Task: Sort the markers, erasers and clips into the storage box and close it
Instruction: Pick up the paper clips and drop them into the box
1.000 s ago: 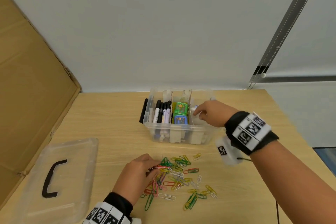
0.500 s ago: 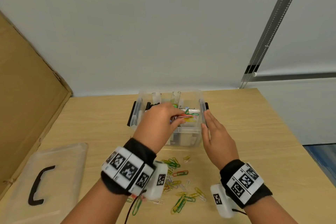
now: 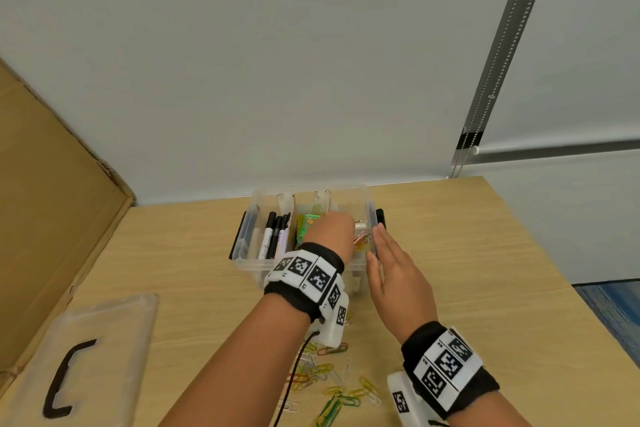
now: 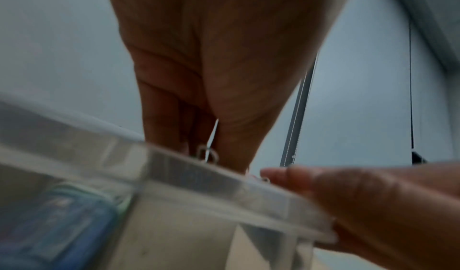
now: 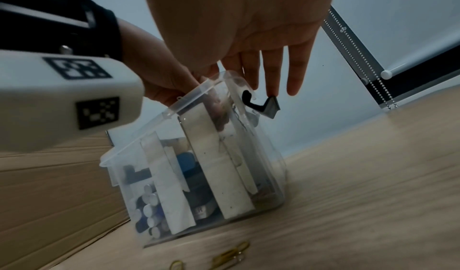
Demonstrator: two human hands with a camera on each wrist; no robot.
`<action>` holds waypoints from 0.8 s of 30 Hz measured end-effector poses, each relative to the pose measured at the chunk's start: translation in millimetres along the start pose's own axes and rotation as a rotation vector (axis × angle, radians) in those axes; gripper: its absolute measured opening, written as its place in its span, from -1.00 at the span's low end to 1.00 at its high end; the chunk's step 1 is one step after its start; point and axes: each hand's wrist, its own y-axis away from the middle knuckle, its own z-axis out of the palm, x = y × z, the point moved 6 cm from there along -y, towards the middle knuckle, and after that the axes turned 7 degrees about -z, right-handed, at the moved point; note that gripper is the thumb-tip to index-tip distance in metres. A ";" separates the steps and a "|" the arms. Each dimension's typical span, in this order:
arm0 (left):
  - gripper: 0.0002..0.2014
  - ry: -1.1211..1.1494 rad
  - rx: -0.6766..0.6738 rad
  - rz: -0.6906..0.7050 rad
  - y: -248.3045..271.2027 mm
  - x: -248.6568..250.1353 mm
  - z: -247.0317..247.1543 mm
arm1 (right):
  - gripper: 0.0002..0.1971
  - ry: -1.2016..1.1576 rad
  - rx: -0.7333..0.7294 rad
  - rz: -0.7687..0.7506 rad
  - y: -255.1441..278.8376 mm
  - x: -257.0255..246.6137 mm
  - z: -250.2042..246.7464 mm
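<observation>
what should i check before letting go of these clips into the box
1. Left hand over the right-hand compartment of the storage box: ok.
2. Grip on the paper clips: ok, pinched at the fingertips, colours showing beside the hand.
3. Right hand steadying the box: ok, flat and open along its right wall, by the black latch.
4. Markers and erasers in their own compartments: ok.
5. All clips collected: not ok, loose clips on the table remain.
6. Lid ready: ok, lying off the box to the left.
</observation>
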 end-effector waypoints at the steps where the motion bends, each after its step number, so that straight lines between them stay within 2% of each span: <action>1: -0.86 -0.031 -0.034 0.006 -4.1 2.2 2.8 | -0.38 -0.001 0.001 -0.001 0.1 -0.1 0.0; 4: -0.78 -0.032 -0.106 0.003 -7.0 5.5 3.6 | -0.39 0.004 -0.004 -0.002 -0.1 0.8 -0.5; 6: -0.77 0.068 -0.120 0.018 -0.7 5.9 -3.4 | -0.39 0.011 -0.010 -0.007 0.4 1.3 -0.6; 8: -0.77 0.224 -0.057 0.054 12.0 1.3 -17.8 | -0.39 0.012 -0.012 -0.013 0.9 1.6 -0.5; 12: -0.74 0.461 0.159 0.117 55.7 -23.0 -43.0 | -0.37 0.003 -0.014 -0.010 1.6 2.1 0.6; 18: -0.80 0.545 0.297 0.132 111.9 -80.6 -9.8 | -0.35 0.051 -0.090 0.027 1.4 -0.5 -0.6; 21: -0.82 0.458 0.232 0.106 131.0 -106.5 34.6 | -0.41 0.215 -0.081 -0.059 3.8 -23.0 -13.8; 24: -0.67 0.334 0.095 0.078 143.5 -124.9 76.1 | -0.60 0.143 -0.021 -0.262 23.5 -60.9 -16.0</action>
